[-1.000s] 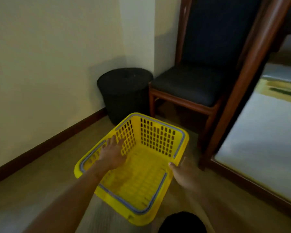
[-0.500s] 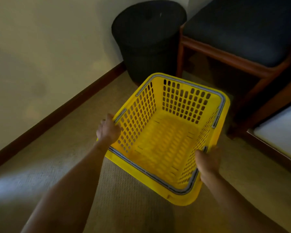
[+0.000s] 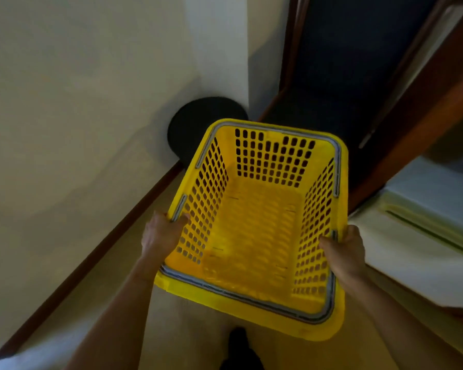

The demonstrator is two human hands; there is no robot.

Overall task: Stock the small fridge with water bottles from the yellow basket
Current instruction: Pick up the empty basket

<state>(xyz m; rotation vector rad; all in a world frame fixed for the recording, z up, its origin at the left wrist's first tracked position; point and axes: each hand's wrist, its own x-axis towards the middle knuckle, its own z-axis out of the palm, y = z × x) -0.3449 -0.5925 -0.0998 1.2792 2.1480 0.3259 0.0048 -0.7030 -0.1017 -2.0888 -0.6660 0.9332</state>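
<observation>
Lifting the yellow perforated plastic basket (image 3: 254, 231) is what has changed: a second ago it sat low on the carpet with your hands just reaching its rim, and now you hold it up off the floor, level in front of you, its far end over the round black lidded bin (image 3: 195, 129) in the corner. Your left hand (image 3: 159, 236) grips the left rim, fingers (image 3: 183, 217) curled over the grey trim and clamped on it; your right hand (image 3: 345, 249) is clamped on the right rim the same way.

Look inside: the basket is empty, bare slotted floor from wall to wall, no water bottles in it. Neither bottles nor the small fridge show anywhere in view, so I judge the stocking either finished or not yet supplied, and you are carrying the basket away or off to be filled; which one I cannot tell.

Beyond it stand the dark cushioned wooden chair (image 3: 332, 84), the cream wall with brown skirting (image 3: 112, 236), and a white-sheeted bed (image 3: 417, 249) on your right.
</observation>
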